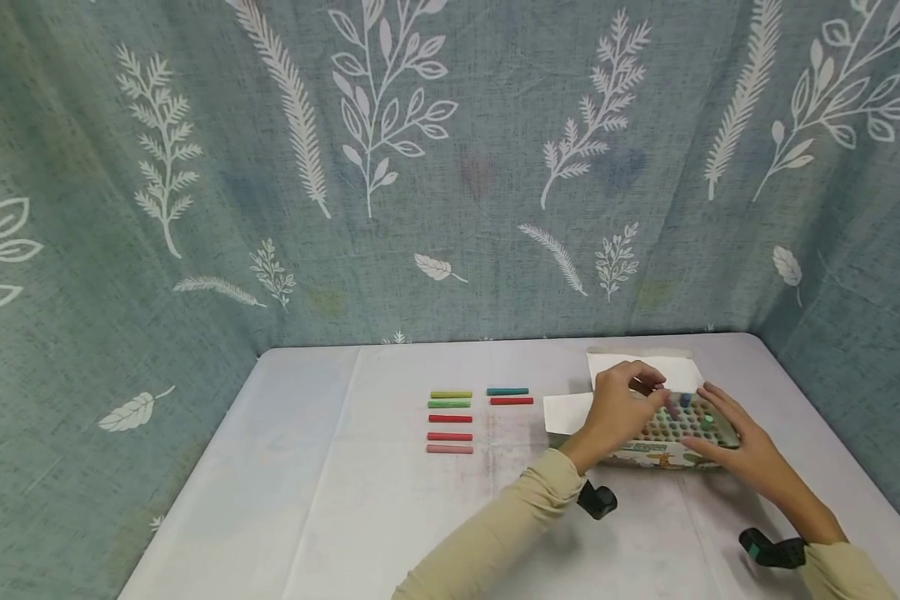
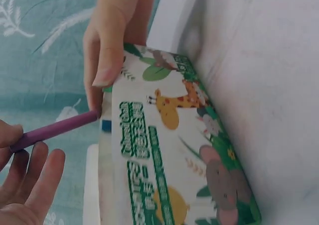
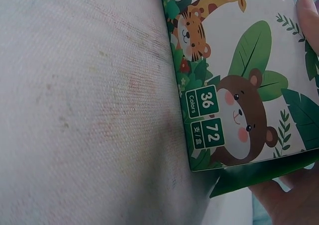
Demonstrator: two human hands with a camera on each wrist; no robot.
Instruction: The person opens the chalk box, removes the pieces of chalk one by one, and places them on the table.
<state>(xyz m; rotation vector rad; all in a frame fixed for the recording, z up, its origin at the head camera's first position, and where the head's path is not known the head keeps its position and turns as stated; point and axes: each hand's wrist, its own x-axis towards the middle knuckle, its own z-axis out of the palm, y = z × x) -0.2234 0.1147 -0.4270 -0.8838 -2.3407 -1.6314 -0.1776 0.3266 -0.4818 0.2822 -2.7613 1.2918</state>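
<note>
A chalk box (image 1: 663, 454) with cartoon animals on its side stands toward the right of the table, lid flaps opened out. Many coloured chalk ends show in its holes. Over its open top my left hand (image 1: 621, 408) pinches a purple chalk stick (image 2: 57, 129) between thumb and fingertips. In the left wrist view, the stick slants, its far end close to the right hand's fingers. My right hand (image 1: 753, 458) grips the box's right end, thumb at the front and fingers at the back. A green chalk (image 1: 708, 419) and a blue chalk (image 1: 686, 401) stick up beside it.
Left of the box lie two short columns of chalk sticks, including a teal stick (image 1: 507, 391), a red stick (image 1: 450, 437) and a pink stick (image 1: 449, 449). A white flap (image 1: 567, 412) extends from the box's left end. A patterned curtain (image 1: 450, 183) hangs behind the white-covered table (image 1: 375, 500).
</note>
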